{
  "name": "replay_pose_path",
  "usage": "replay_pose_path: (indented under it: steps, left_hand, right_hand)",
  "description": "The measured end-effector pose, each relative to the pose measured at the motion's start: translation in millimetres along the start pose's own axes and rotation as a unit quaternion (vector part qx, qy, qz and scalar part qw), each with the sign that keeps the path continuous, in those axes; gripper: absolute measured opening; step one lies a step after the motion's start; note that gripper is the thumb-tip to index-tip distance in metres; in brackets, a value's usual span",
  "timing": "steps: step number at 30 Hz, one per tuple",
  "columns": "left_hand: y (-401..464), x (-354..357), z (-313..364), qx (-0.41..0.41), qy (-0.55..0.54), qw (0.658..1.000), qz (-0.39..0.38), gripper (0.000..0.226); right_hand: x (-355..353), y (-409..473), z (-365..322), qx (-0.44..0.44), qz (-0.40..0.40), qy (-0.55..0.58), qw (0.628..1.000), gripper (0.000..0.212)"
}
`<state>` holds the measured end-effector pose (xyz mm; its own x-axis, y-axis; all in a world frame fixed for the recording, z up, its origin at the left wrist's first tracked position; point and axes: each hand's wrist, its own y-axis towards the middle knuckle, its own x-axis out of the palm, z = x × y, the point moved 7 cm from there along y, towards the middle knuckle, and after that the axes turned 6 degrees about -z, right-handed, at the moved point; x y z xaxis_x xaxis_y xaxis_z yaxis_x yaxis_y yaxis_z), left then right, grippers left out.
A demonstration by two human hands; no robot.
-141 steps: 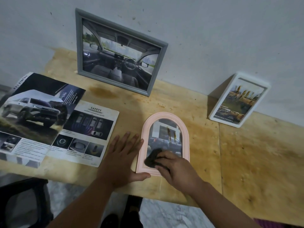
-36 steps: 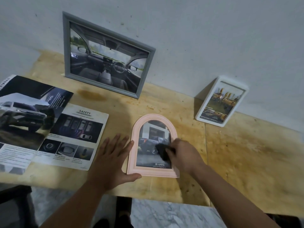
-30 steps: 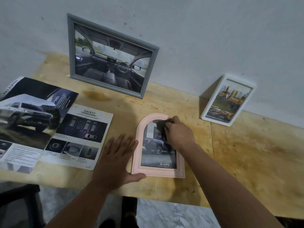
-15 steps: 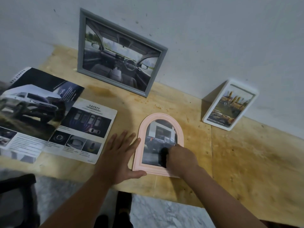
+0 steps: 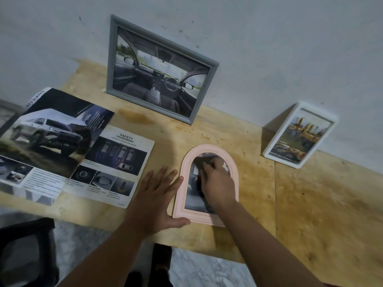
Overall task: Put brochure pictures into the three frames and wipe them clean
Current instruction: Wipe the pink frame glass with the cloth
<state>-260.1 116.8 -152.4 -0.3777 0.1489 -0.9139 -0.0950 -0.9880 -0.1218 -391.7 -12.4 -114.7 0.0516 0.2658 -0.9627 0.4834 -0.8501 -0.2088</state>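
1. Because wiping pushes sideways on a light object, the pink arched frame (image 5: 207, 184) is laid flat on the desk (image 5: 310, 204) near its front edge, where it can be pressed down upon.
2. It is braced by the left hand (image 5: 157, 201), which is laid flat on the desk with fingers straight and spread; the frame's left side is touched by the fingers and its lower left corner by the thumb, so that sliding is judged to be checked.
3. A dark cloth (image 5: 200, 164) is gripped by the right hand (image 5: 219, 183), whose fingers are curled over it, and it is pressed on the upper part of the glass; the hand is blurred, so the exact grip cannot be told.
4. A car picture is seen under the glass, so the filling step is judged done for this frame and wiping is the step in hand.
5. The grey frame (image 5: 157, 79) and the white frame (image 5: 298, 137) are leaned against the wall (image 5: 269, 38), well apart from each other, each with a picture inside; they are thus kept clear of the wiping.
6. The open brochure (image 5: 62, 146) is left lying flat at the left of the desk, near the left hand but apart from it.
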Motion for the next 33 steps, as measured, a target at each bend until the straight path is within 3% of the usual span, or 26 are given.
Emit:
replay_pose_path:
  steps: [4,7,9,11,14,16,20,24,29,31,33]
  left_hand:
    - [-0.1,2.2,-0.9,-0.001,0.003,1.000,-0.001,0.115]
    - [0.2,1.7,-0.2,-0.001,0.000,1.000,0.001,0.115]
    - [0.3,0.5,-0.5,-0.002,-0.001,1.000,0.005,0.116]
    - [0.7,0.5,0.3,-0.001,0.001,1.000,0.007,0.117]
    - [1.8,0.7,0.8,0.001,0.011,1.000,0.008,0.117]
    - [1.0,1.4,1.4,0.003,0.015,1.000,0.013,0.117]
    - [0.2,2.8,1.4,0.003,0.020,1.000,0.016,0.116]
    - [-0.3,3.2,1.4,0.004,0.027,0.999,0.017,0.115]
    - [-0.8,1.3,2.8,0.009,0.028,0.999,0.030,0.116]
    - [-1.4,0.5,2.8,0.011,0.024,0.999,0.042,0.116]
    - [-1.8,-0.2,2.7,0.013,0.023,0.998,0.049,0.116]
  right_hand:
    - [13.3,-46.2,-18.2,-0.115,-0.050,-0.007,0.992,0.028]
    - [4.3,-68.9,-12.5,-0.205,-0.173,0.007,0.963,0.034]
    - [-7.8,-58.0,-4.7,-0.206,-0.246,0.062,0.945,0.031]
    - [-29.8,-25.9,12.5,-0.154,-0.192,0.118,0.962,0.023]
    - [-49.3,14.8,41.6,-0.045,-0.009,0.062,0.997,0.028]
    - [-31.4,16.8,37.4,-0.002,0.010,0.027,1.000,0.031]
    - [7.0,-18.4,-4.9,-0.072,-0.014,0.049,0.996,0.031]
    - [7.9,-68.8,-16.4,-0.179,-0.099,0.043,0.978,0.030]
    - [-5.7,-75.7,-11.3,-0.277,-0.193,-0.110,0.935,0.030]
    - [-12.8,-60.4,-11.0,-0.266,-0.238,-0.174,0.918,0.029]
    - [-25.5,-35.5,10.4,-0.165,-0.268,-0.238,0.919,0.024]
